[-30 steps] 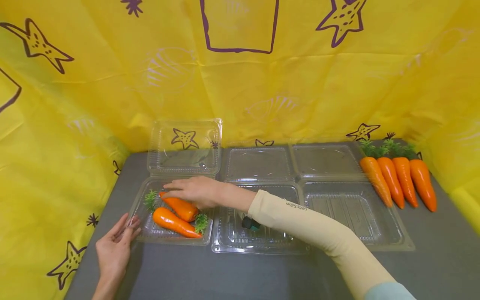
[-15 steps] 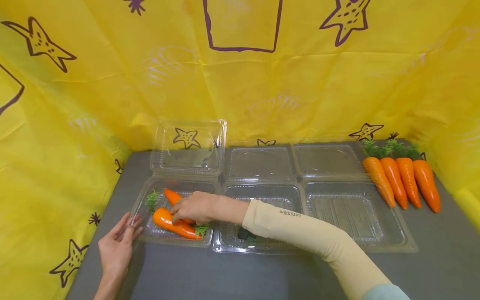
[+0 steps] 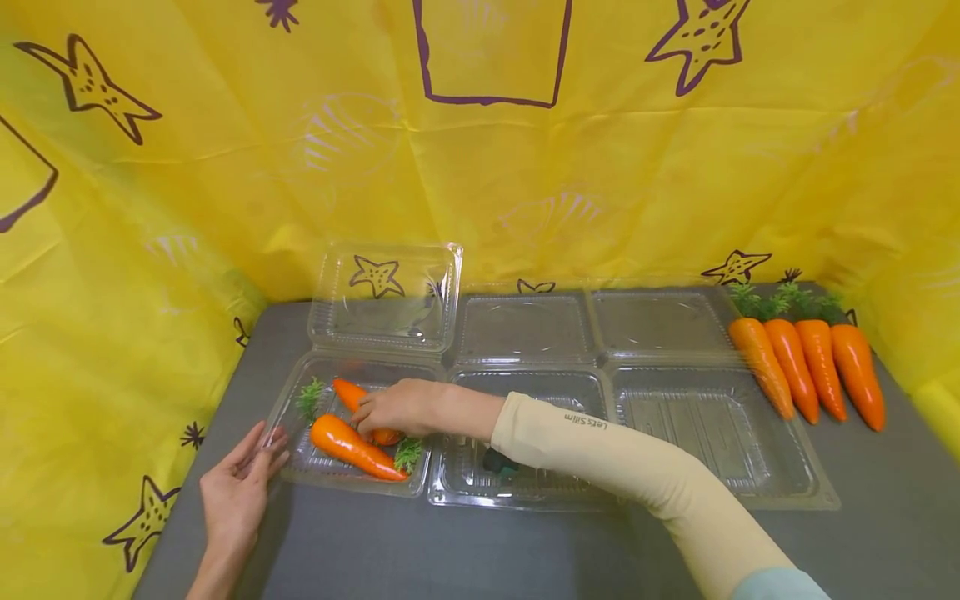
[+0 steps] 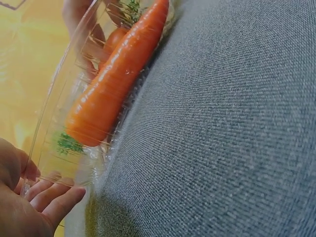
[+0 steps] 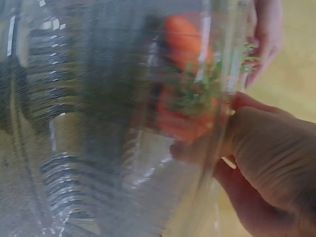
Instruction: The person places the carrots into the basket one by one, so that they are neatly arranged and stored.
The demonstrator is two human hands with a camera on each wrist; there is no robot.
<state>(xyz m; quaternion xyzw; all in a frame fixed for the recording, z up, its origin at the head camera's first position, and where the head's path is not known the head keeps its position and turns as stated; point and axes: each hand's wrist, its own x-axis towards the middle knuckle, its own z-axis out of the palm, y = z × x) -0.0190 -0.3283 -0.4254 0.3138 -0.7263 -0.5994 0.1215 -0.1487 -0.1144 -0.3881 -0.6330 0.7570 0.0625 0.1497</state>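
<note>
In the head view, a clear plastic container (image 3: 348, 482) with a hinged lid raised behind it stands at the left. Two orange toy carrots lie in it in opposite directions. The front carrot (image 3: 358, 450) has its green top at the back left. My right hand (image 3: 405, 408) reaches in from the right and grips the thick end of the rear carrot (image 3: 347, 393), whose leaves show at the front right. At the container's left edge, my left hand (image 3: 234, 500) pinches the rim between thumb and fingers; the left wrist view shows this left hand (image 4: 37, 197) close up.
Two more clear containers, a middle one (image 3: 517, 502) and a right one (image 3: 750, 433), stand alongside with lids folded back. Several carrots (image 3: 821, 367) lie in a row at the far right. Yellow patterned cloth (image 3: 480, 167) rises behind the grey table (image 3: 450, 550).
My right hand has come down from above the rear carrot's tip, moved right and forward, and taken hold of its thick end. My left hand has stayed at the rim.
</note>
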